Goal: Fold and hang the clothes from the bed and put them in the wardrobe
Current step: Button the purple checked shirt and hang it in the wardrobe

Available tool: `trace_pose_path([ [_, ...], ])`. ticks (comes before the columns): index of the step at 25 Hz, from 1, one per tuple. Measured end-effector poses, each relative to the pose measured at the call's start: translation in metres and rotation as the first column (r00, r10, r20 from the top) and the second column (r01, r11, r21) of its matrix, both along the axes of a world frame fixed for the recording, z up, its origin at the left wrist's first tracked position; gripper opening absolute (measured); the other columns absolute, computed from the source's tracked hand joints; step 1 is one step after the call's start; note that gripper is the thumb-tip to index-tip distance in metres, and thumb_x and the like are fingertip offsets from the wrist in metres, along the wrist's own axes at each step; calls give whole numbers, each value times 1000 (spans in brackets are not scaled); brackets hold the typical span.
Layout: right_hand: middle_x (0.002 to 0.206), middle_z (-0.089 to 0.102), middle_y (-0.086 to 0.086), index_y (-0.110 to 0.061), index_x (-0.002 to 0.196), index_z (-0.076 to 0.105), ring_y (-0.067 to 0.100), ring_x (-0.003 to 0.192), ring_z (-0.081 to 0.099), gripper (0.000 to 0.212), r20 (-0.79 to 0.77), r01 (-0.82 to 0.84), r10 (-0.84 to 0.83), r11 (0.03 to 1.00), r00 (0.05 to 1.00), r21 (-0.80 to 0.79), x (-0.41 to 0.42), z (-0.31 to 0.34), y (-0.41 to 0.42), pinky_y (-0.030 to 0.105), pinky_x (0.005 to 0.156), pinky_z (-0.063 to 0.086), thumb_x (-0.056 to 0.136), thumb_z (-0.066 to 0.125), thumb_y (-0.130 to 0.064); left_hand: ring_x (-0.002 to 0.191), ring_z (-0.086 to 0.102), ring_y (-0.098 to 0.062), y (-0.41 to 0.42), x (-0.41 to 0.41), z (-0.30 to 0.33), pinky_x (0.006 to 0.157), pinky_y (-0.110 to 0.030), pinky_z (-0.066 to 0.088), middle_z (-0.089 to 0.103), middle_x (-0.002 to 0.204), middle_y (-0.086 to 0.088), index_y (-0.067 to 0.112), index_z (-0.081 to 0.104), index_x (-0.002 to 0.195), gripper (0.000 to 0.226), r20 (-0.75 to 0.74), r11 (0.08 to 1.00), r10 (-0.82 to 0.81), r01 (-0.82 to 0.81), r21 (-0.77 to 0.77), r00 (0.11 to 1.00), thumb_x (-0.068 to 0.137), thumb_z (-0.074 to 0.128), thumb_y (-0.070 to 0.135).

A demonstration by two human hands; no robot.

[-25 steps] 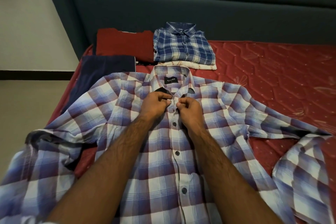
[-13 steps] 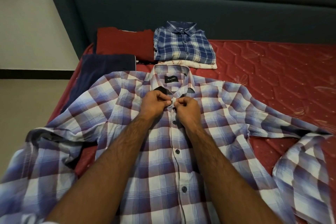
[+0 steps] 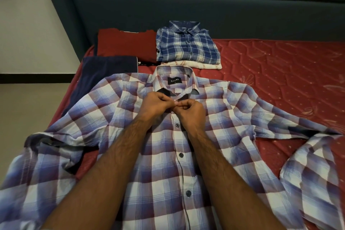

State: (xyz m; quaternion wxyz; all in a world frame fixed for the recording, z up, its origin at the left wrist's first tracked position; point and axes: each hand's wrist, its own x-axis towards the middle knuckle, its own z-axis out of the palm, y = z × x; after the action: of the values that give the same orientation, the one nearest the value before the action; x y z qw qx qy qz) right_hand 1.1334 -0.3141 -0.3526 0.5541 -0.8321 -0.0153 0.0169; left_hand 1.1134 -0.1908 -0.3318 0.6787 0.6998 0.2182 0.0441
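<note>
Both hands pinched the front placket of the purple, maroon and white checked cotton shirt point(image 3: 214, 117) just below its collar: left hand point(image 3: 155, 106) with fingers curled on one edge of the placket, right hand point(image 3: 190, 113) with fingers curled on the other, fingertips of the two hands touching. Whether a button sat between them could not be told. Shirt lay face up and spread flat on the red quilted mattress point(image 3: 280, 65), collar toward 12 o'clock, sleeves out toward 9 and 3 o'clock, dark buttons closed down the front.

At 12 o'clock from the collar: folded blue and white checked shirt point(image 3: 186, 46) stacked on a folded cream garment point(image 3: 205, 65). At 11 o'clock: folded dark red garment point(image 3: 127, 45), and nearer, a folded navy garment point(image 3: 104, 73) partly under the spread shirt's shoulder. Dark teal padded headboard point(image 3: 205, 5) stood behind the stack.
</note>
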Motion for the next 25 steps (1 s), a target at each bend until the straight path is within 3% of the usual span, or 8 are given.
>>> trace_pose_path([
  [3, 83, 76, -9, -21, 92, 76, 7, 79, 72, 14, -42, -20, 19, 1000, 999, -20, 3, -1, 1, 42, 84, 62, 83, 84, -28, 86, 73, -18, -4, 2, -9, 80, -37, 63, 73, 87, -5, 12, 74, 87, 6, 6, 970, 61, -61, 236, 998, 85, 76, 7],
  [5, 83, 76, -8, -22, 89, 75, 10, 80, 73, 7, -82, -48, 47, 999, 995, -12, 6, 0, -2, 45, 85, 62, 85, 81, -25, 85, 71, -14, -5, 1, -10, 81, -34, 62, 72, 88, -1, 15, 73, 89, 6, 9, 951, 66, -66, 301, 998, 88, 73, 9],
  [8, 77, 74, -3, -21, 86, 73, 14, 69, 68, 7, -148, -64, 61, 998, 987, -18, 11, 5, -4, 50, 77, 62, 90, 74, -27, 88, 69, -12, -5, -1, -9, 80, -29, 59, 71, 90, 0, 15, 71, 90, 8, 22, 948, 39, -44, 315, 999, 90, 71, 7],
  [10, 76, 71, -3, -21, 87, 70, 13, 63, 66, 13, -169, -71, 54, 993, 984, -98, 13, 7, 0, 44, 73, 62, 91, 68, -34, 88, 70, -13, -6, -3, -7, 77, -27, 59, 70, 92, -1, 15, 69, 92, 11, 32, 948, 39, -47, 315, 999, 89, 71, 5],
  [14, 83, 70, -1, -28, 80, 61, 26, 83, 70, 29, -194, -85, 42, 971, 980, -224, 18, 5, 9, 51, 85, 58, 77, 49, -54, 87, 70, -14, -3, -2, -10, 75, -30, 61, 68, 96, -4, 17, 57, 102, 25, 56, 948, 51, -66, 311, 997, 88, 72, 2],
  [17, 95, 69, 1, -28, 89, 60, 28, 98, 66, 36, -225, -143, 72, 936, 972, -321, 21, 2, 12, 54, 93, 52, 82, 40, -57, 87, 70, -13, -3, -2, -13, 72, -27, 60, 67, 96, -5, 18, 50, 106, 29, 62, 937, 38, -57, 343, 997, 92, 67, -1],
  [21, 99, 69, 0, -29, 93, 58, 28, 103, 64, 24, -203, -159, 92, 926, 975, -341, 24, -5, 10, 54, 97, 48, 90, 43, -47, 80, 65, -6, -6, 0, -17, 70, -24, 56, 65, 89, 4, 17, 47, 114, 29, 61, 856, 45, -70, 512, 997, 95, 66, 6],
  [25, 106, 67, -3, -30, 99, 52, 22, 108, 58, 15, -116, -153, 118, 914, 986, -375, 21, -14, 2, 49, 103, 42, 96, 61, -41, 101, 62, -13, -9, 1, -28, 85, -33, 58, 59, 119, -1, 20, 44, 125, 42, 46, 779, 20, -44, 626, 999, 93, 70, 14],
])
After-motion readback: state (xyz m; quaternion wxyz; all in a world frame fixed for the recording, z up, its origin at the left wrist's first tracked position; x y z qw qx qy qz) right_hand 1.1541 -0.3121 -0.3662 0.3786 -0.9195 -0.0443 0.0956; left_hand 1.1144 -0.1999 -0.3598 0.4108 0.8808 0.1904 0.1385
